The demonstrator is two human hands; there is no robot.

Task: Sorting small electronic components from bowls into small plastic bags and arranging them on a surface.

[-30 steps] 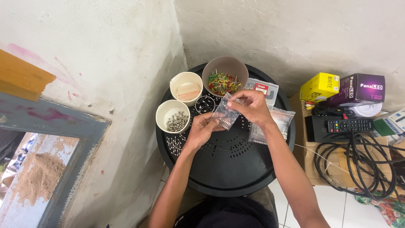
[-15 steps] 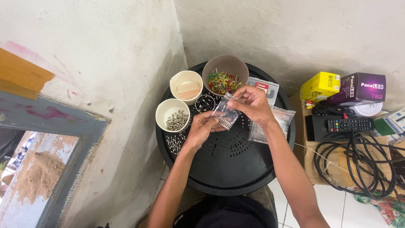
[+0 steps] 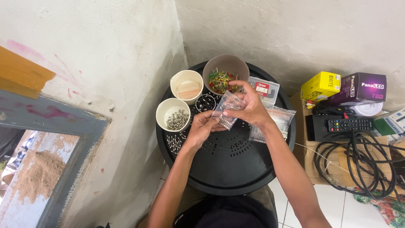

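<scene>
- Two bare hands meet over a round black tray (image 3: 228, 169) with slotted vents, which sits in the corner of a rough plastered wall.
- Right hand (image 3: 249, 105) has its fingertips pressed together on the top edge of a small clear plastic bag (image 3: 228, 107), holding it up just above the tray.
- Left hand (image 3: 202, 126) comes in from below, thumb and fingers closed on the lower part of that same bag; what the bag contains is too small to tell.
- Three round cups stand at the far side of the tray: a cream cup of small grey metal parts (image 3: 174, 114) nearest the left hand, a cream cup with pale strips inside (image 3: 187, 86) behind it, and a brown bowl of red, green and yellow components (image 3: 225, 74) just beyond the right hand.
- Between the cups lies a small ring-shaped holder of dark parts (image 3: 205, 102), and loose grey parts (image 3: 174, 141) are scattered on the tray beside the left wrist.
- Another clear bag (image 3: 278, 122) lies flat on the tray under the right forearm, with a small clear box with a red label (image 3: 263, 89) behind it.
- Off to the right, well apart from the hands, are a yellow carton (image 3: 320, 85), a purple carton (image 3: 358, 87), a black remote control (image 3: 341, 125) and a coil of black cable (image 3: 358, 162).
</scene>
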